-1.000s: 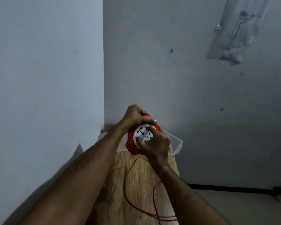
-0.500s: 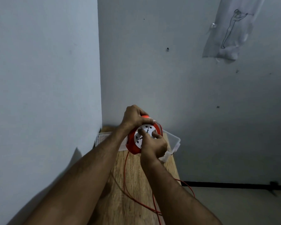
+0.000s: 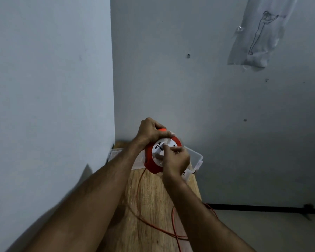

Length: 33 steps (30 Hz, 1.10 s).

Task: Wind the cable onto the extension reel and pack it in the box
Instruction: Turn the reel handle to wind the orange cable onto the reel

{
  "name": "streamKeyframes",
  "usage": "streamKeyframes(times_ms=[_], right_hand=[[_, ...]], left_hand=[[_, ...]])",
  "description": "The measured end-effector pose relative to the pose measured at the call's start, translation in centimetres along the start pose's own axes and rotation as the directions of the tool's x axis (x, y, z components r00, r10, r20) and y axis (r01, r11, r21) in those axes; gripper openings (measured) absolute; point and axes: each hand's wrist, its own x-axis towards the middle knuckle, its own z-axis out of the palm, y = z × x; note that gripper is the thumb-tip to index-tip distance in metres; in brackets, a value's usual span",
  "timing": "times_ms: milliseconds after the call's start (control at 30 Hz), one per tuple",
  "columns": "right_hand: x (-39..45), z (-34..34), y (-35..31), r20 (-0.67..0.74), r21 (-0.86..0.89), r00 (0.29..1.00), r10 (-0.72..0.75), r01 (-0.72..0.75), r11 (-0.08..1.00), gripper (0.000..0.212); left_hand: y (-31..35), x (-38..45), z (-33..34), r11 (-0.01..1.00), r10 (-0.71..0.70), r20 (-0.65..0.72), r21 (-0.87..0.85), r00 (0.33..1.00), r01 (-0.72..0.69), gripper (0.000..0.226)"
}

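While its white socket face tilts up toward the camera, the round orange extension reel (image 3: 150, 161) is held above the table's (image 3: 153, 197) far end, in front of the clear box (image 3: 196, 157). The left hand (image 3: 149, 130) curls its grip over the reel's top rim. The right hand (image 3: 176, 159) pinches at the white face, blurred. The orange cable (image 3: 153, 225) trails down from the reel and loops across the table toward the camera.

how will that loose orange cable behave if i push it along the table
Probably floppy: the orange cable lies in loose curves on the wooden table, so a push would likely bend it, not slide it whole. It looks thin and light. It crosses itself near the table's near end, so it may snag there.
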Motion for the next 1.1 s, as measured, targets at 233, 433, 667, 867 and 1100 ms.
streamKeyframes(times_ms=[233, 433, 667, 867, 1100], right_hand=[[4.6, -3.8, 3.1, 0.838, -0.283, 0.127, -0.531, 0.933, -0.223, 0.048], [6.1, -4.2, 2.3, 0.942, -0.283, 0.156, -0.296, 0.843, -0.457, 0.086], [6.8, -3.2, 1.3, 0.912, -0.134, -0.117, -0.392, 0.82, -0.556, 0.058], [6.2, -2.4, 2.0, 0.748, -0.309, 0.217, -0.627, 0.95, -0.04, 0.056], [1.7, -1.3, 2.4, 0.28, -0.364, 0.814, -0.509, 0.58, 0.728, 0.051]], left_hand=[[0.0, 0.3, -1.5, 1.0, -0.017, 0.062, -0.008, 0.998, 0.018, 0.036], [0.5, 0.0, -1.9, 1.0, -0.014, 0.159, -0.022, 0.987, 0.017, 0.027], [0.2, -0.2, -1.2, 0.999, 0.033, 0.146, 0.02, 0.989, -0.036, 0.027], [0.7, 0.1, -1.5, 1.0, 0.017, 0.108, -0.027, 0.994, -0.014, 0.035], [0.1, 0.0, -1.0, 0.999, 0.014, 0.056, -0.037, 0.998, -0.012, 0.028]])
